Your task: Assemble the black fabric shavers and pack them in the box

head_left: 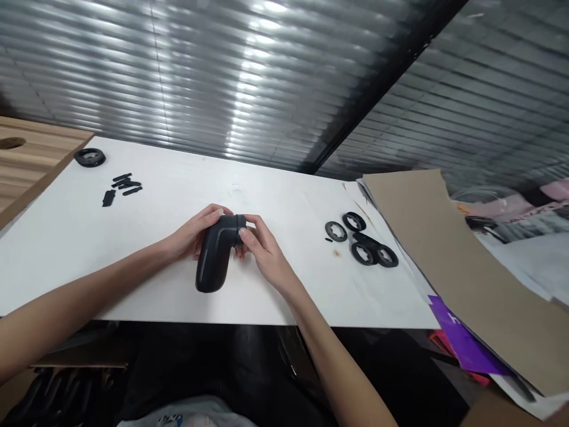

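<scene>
Grip (pixel 214 261), black: upper end partly hidden by fingers (pixel 217 210) of left hand (pixel 193 237) and by right hand (pixel 262 252). Left forearm (pixel 53 308): cut off at 8 o'clock. Right forearm (pixel 342 367): cut off at 5 o'clock. Small black pieces (pixel 123 187), 10 o'clock: too small to tell exact shape. Black rings (pixel 362 246), 3 o'clock: overlapping, partly hidden by one another. Cardboard (pixel 471 267), 3 o'clock: cut off by right edge. Printed sheets (pixel 533 213), 2 o'clock: lettering too blurred to read.
</scene>
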